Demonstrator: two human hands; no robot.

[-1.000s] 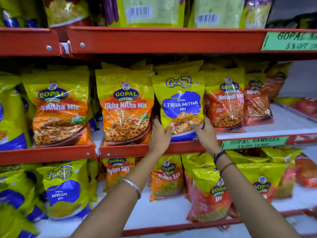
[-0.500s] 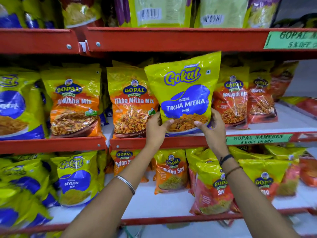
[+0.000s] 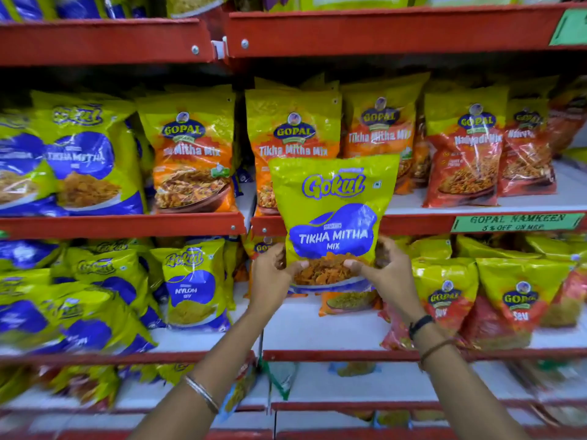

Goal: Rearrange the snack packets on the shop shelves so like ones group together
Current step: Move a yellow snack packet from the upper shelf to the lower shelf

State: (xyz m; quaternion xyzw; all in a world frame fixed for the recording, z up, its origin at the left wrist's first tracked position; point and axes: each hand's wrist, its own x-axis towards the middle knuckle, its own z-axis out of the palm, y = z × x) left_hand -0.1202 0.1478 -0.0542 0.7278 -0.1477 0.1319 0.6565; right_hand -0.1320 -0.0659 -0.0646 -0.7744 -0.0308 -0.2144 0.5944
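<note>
At far left on the middle red metal shelf [image 3: 120, 225] stand yellow-and-blue plastic Gokul Tikha Mitha packets [image 3: 84, 160], seemingly where the next move must carry the matching glossy yellow-and-blue Gokul Tikha Mitha Mix packet [image 3: 332, 223], leftward past the orange Gopal packets [image 3: 190, 154]. The left hand [image 3: 270, 274] and right hand [image 3: 386, 274] each grip its bottom corners, clenched, holding it free before the shelf edge. Half a second ago it hung higher, level with the Gopal row; it is now lower and pulled out.

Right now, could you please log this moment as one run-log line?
phase: carrying | left hand: holding Gokul packet | right hand: holding it | packet: off shelf | matching Gokul packets: left
</note>
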